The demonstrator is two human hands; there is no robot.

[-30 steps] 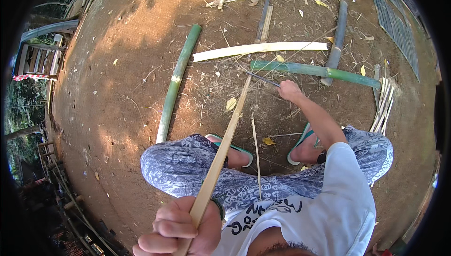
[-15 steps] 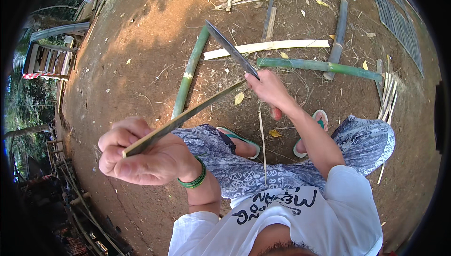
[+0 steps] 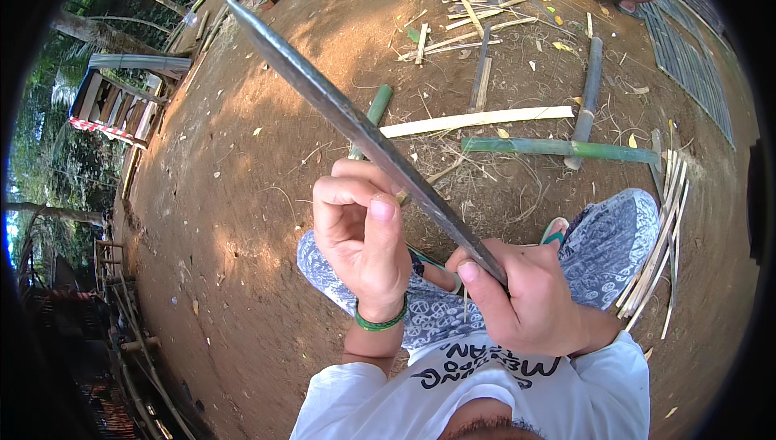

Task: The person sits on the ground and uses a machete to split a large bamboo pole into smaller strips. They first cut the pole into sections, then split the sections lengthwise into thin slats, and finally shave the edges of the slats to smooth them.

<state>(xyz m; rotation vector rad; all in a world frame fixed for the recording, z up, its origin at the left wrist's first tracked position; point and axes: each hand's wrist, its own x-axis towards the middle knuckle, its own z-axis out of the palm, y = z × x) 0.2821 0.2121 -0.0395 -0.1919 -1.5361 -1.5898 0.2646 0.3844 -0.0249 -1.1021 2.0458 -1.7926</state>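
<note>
Slanting lengthwise up-left, a knife (image 3: pixel 368 134) lies clasped in right hand (image 3: pixel 535 298), a strip (image 3: pixel 443 173) in left hand (image 3: pixel 373 258).

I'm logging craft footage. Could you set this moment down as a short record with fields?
Right grip: closed on a knife, its tip pointing up and left
Left grip: holds a thin strip, mostly hidden
Knife and strip: blade passes in front of the strip; contact cannot be told
Ground ahead: pale slat; green pole lying across a grey pole
Beside right knee: loose bundle of strips
Top edge: slat pile; two people, partly in view
</note>
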